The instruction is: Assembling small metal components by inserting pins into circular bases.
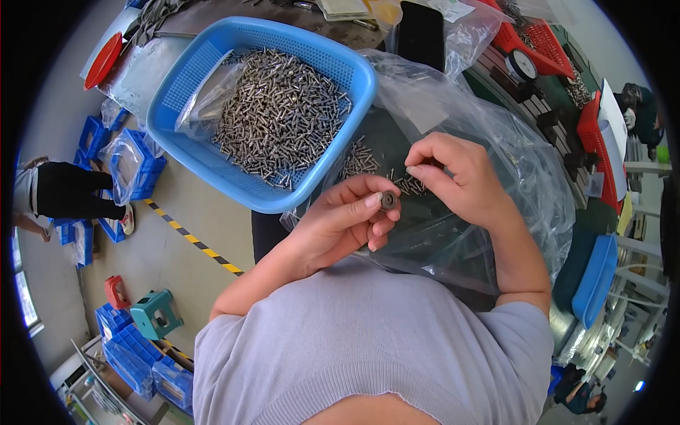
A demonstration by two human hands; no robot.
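Observation:
My left hand (338, 221) pinches a small round metal piece with a hole in its middle (388, 200) between thumb and fingers, the hole facing up. To its right, my right hand (464, 177) is closed in a pinch; whatever its fingertips hold is too small or hidden to make out. Below those fingertips lie several loose small metal pins (409, 185). A larger heap of the same pins (360, 160) rests beside the blue basket (363, 74). Inside that perforated basket is a big mass of metal pins (280, 113), with a clear bag (205, 106) at its left side.
Clear plastic sheeting (489, 127) covers much of the table around my hands. A black phone (421, 37) lies beyond. At right stand a dial gauge (522, 65), red baskets (549, 48) and a blue tray (595, 281). A person (78, 191) stands at far left.

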